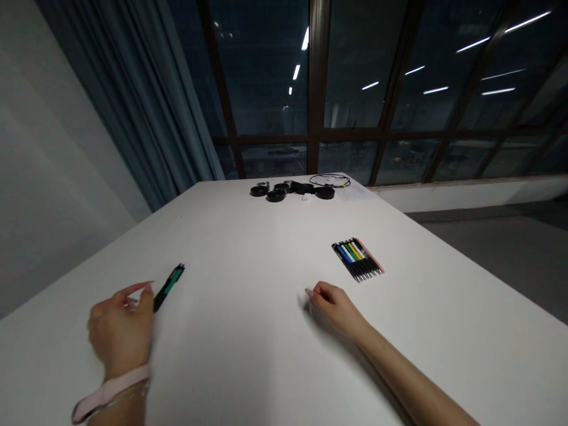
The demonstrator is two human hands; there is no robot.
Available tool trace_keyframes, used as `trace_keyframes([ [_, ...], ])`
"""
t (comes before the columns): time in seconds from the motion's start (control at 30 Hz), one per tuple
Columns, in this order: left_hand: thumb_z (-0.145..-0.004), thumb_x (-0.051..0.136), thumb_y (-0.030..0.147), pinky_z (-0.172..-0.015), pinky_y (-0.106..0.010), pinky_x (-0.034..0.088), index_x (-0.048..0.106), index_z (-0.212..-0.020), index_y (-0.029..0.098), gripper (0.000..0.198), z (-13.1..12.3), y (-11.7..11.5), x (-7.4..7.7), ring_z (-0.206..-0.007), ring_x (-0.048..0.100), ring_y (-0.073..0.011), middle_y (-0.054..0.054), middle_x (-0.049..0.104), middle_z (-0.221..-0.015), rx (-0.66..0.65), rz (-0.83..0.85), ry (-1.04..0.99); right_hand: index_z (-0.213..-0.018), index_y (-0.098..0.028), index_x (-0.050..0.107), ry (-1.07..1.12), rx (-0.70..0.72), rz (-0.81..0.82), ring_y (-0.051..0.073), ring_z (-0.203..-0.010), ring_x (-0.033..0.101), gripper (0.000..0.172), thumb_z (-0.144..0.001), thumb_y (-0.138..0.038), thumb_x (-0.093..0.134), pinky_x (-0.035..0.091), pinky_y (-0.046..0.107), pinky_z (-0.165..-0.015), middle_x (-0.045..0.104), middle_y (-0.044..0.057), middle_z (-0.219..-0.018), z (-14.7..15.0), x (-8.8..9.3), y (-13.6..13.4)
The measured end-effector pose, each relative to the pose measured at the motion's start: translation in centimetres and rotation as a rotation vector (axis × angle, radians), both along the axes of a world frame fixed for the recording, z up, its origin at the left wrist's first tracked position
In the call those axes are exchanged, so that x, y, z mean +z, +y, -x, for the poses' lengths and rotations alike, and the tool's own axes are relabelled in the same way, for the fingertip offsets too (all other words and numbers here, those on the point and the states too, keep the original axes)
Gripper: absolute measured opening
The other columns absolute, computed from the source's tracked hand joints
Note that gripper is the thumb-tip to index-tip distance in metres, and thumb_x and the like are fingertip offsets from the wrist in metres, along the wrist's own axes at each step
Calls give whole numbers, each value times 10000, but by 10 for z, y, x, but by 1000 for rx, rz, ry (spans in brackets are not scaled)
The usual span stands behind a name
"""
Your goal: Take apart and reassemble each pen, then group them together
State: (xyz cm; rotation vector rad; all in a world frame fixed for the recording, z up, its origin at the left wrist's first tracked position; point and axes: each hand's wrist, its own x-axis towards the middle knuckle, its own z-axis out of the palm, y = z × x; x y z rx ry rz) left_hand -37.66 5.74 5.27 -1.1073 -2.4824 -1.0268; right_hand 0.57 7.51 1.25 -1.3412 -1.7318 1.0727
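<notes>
On the left of the white table (248,260), my left hand (124,325) is beside two pens (169,286), one with a green barrel, lying close together. Its thumb and index finger nearly meet, and I see nothing between them. My right hand (328,302) is closed with curled fingers near the middle right; whatever it may hold is hidden. Beyond it lies a neat row of several pens (355,257) with blue, green, yellow and white barrels, side by side and slanted, with a pink strip along the right side.
At the far end of the table are black round items (276,196), a coiled black cable (331,179) and a sheet of paper (357,193). A blue curtain (146,89) hangs on the left, and dark windows stand behind.
</notes>
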Motion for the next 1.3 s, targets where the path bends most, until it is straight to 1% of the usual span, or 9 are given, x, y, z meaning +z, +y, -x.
trace_keyframes([
  [0.07, -790, 536, 373, -631, -289, 349, 683, -918, 229, 242, 5, 2, -5, -737, 506, -213, -16, 544, -729, 88, 21, 82, -659, -203, 503, -3, -3, 1, 119, -546, 437, 327, -882, -441, 481, 301, 241, -535, 516, -34, -580, -1, 1, 1],
  [0.13, -804, 506, 448, -630, -301, 355, 684, -957, 239, 315, 9, 3, -9, -767, 529, -239, -40, 587, -793, 120, 114, 108, -659, -205, 499, -7, -2, -2, 116, -540, 424, 324, -879, -443, 483, 296, 240, -533, 494, -41, -572, -2, 2, 2],
  [0.23, -804, 459, 541, -636, -340, 372, 682, -1061, 225, 464, 10, 2, -14, -812, 567, -300, -101, 624, -892, 75, 296, 72, -654, -206, 490, -16, -1, -10, 116, -545, 425, 328, -878, -446, 479, 296, 243, -543, 483, -44, -572, -3, 1, 2],
  [0.37, -793, 425, 597, -643, -374, 388, 666, -1135, 207, 573, 9, 1, -18, -851, 593, -352, -149, 638, -953, 14, 424, 31, -653, -205, 483, -15, 6, -13, 119, -558, 433, 334, -884, -447, 472, 303, 244, -547, 490, -42, -583, -4, 1, 2],
  [0.6, -755, 465, 628, -611, -358, 388, 690, -1000, 253, 501, 14, 2, -24, -773, 592, -336, -96, 611, -778, 7, 432, 40, -661, -204, 489, -9, 1, -20, 115, -553, 420, 332, -882, -451, 476, 292, 237, -529, 480, -44, -579, -5, 1, 2],
  [0.8, -704, 539, 650, -631, -368, 407, 661, -995, 238, 519, 17, 3, -33, -784, 579, -333, -44, 556, -695, -44, 448, 69, -665, -206, 482, -17, 2, -17, 112, -544, 414, 337, -888, -458, 463, 289, 235, -523, 472, -47, -576, -5, -1, 2],
  [1.07, -787, 447, 647, -741, -409, 451, 683, -1026, 217, 546, 8, 12, -32, -890, 590, -320, -108, 641, -902, 12, 581, 51, -670, -203, 479, -36, 13, -18, 112, -547, 411, 311, -889, -424, 463, 284, 237, -524, 457, -47, -573, -6, 0, 3],
  [1.2, -854, 416, 572, -731, -398, 431, 689, -1010, 183, 501, -10, 15, -28, -880, 615, -324, -126, 670, -897, -104, 552, 129, -668, -203, 478, -30, 21, -25, 111, -546, 405, 314, -891, -425, 464, 281, 235, -522, 449, -48, -574, -6, -1, 3],
  [1.3, -882, 427, 497, -759, -383, 407, 689, -963, 168, 428, -52, 16, -21, -930, 614, -313, -124, 672, -948, -266, 427, 292, -674, -204, 481, -30, 20, -20, 113, -551, 409, 315, -891, -431, 465, 283, 235, -524, 453, -47, -578, -6, -1, 3],
])
